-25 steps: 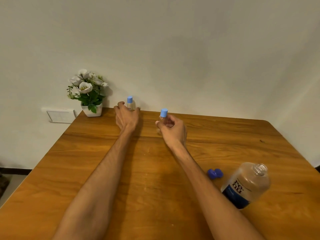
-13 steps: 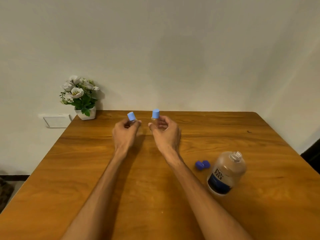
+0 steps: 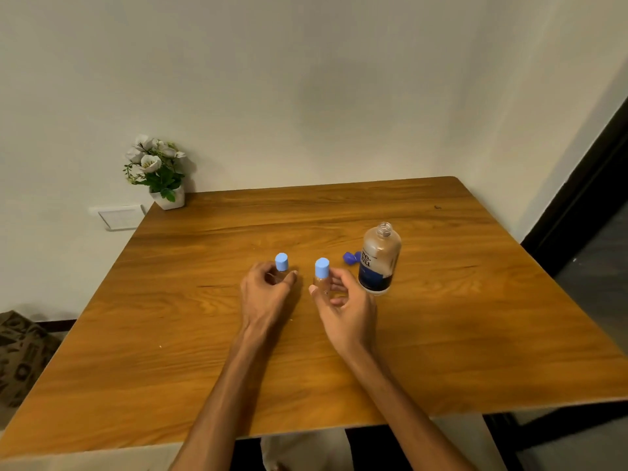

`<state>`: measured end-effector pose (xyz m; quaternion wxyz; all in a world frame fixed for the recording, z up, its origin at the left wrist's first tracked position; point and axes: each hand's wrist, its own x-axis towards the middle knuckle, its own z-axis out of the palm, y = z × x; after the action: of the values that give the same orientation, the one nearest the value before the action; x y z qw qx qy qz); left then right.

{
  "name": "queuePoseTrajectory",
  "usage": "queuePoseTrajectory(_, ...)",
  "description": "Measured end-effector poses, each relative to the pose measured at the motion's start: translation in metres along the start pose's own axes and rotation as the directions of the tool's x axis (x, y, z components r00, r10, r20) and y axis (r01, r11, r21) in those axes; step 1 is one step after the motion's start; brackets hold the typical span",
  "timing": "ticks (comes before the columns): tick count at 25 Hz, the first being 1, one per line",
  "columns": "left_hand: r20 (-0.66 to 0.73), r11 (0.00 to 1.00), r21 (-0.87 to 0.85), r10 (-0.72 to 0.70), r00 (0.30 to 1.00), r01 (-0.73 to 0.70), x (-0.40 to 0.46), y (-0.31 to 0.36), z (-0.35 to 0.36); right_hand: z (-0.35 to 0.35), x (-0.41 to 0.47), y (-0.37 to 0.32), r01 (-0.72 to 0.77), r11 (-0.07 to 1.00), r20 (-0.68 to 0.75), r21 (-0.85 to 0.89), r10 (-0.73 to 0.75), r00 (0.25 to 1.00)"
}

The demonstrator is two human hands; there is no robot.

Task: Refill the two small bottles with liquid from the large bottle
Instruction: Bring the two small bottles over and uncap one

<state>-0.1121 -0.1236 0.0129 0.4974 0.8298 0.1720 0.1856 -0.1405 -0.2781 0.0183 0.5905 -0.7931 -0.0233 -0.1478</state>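
**Ana:** Head camera is showing both small bottles upright, near the middle of the wooden table [image 3: 441, 334]. The left hand [image 3: 266, 294] is curling its fingers and thumb round the left small bottle [image 3: 281, 266], and the right hand [image 3: 343, 305] is pinching the right small bottle [image 3: 321, 277] between thumb and fingers at the body.

**Ben:** How are they going to handle, do you think?

**Ana:** Light, I'm guessing, and stiff: clear plastic bodies with smooth pale-blue round caps, both on. Smooth walls may be slippery, and they are narrow, so tipping is the worry. Holding low on the body while the other hand is twisting the cap looks best.

**Ben:** And the large bottle?

**Ana:** The large bottle [image 3: 379, 261] is standing open just beside the right hand, its threaded neck bare and a dark blue label wrapping its lower half. Its blue cap [image 3: 351, 257] is lying on the table just left of it. It's looking heavier, so I'd be gripping it round the broad middle. How much liquid it is holding I cannot tell.
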Motion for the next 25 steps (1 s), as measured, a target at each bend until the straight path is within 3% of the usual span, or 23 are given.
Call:
queuePoseTrajectory(5, 0.019, 0.995, 0.064, 0.069, 0.997, -0.07, -0.014, 0.005, -0.005, -0.016, 0.001, -0.002, -0.014, 1.0, 0.077, -0.014, 0.015, 0.997)
queuePoseTrajectory(7, -0.103, 0.988, -0.006, 0.154, 0.983, -0.156, -0.025, 0.011, -0.012, -0.018, 0.003, -0.001, -0.015, 1.0, 0.099, -0.001, 0.015, 0.995)
queuePoseTrajectory(10, -0.338, 0.916, -0.1, 0.337, 0.879, -0.389, -0.053, 0.028, -0.018, -0.022, 0.007, 0.003, -0.051, 0.997, 0.159, 0.052, 0.042, 0.986)
queuePoseTrajectory(12, -0.204, 0.89, -0.175, 0.386, 0.9, -0.421, -0.067, 0.044, -0.016, -0.025, 0.01, 0.006, -0.075, 0.989, 0.248, 0.127, 0.042, 0.968)
queuePoseTrajectory(14, 0.079, 0.901, -0.272, 0.37, 0.926, -0.337, -0.071, 0.054, -0.011, -0.032, 0.009, 0.007, -0.057, 0.977, 0.345, 0.208, -0.019, 0.938)
queuePoseTrajectory(16, 0.244, 0.905, -0.335, 0.352, 0.904, -0.262, -0.069, 0.057, -0.007, -0.042, 0.008, 0.006, -0.039, 0.973, 0.411, 0.228, -0.06, 0.91)
queuePoseTrajectory(22, 0.421, 0.883, -0.432, 0.375, 0.826, -0.181, -0.069, 0.064, -0.008, -0.062, 0.005, 0.01, 0.165, 0.974, 0.443, 0.156, -0.218, 0.87)
queuePoseTrajectory(25, 0.198, 0.841, -0.521, 0.285, 0.938, -0.145, -0.089, 0.075, 0.004, -0.061, -0.006, 0.01, 0.293, 0.953, 0.287, 0.077, -0.302, 0.909)
